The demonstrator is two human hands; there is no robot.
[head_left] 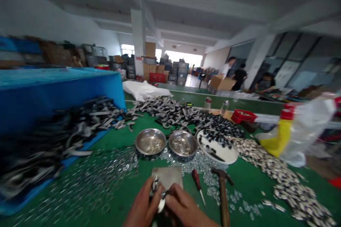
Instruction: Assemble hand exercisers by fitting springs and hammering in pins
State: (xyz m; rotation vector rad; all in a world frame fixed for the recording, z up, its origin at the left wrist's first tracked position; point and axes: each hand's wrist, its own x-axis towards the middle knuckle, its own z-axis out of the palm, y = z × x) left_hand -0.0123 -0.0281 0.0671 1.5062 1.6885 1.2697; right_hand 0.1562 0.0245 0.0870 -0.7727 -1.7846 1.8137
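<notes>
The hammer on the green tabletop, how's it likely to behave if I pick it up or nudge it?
The hammer probably feels head-heavy: dark, metal-looking head, wooden handle. That straight handle should be stiff. Pushed sideways, it might scatter the small clear pieces alongside.

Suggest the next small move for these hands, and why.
Probably lower the shiny metal piece onto the metal plate: the left hand pinches it, the right hand is close beside it, and the plate lies just beyond the fingertips. Blur hides whether the right hand grips anything.
</notes>
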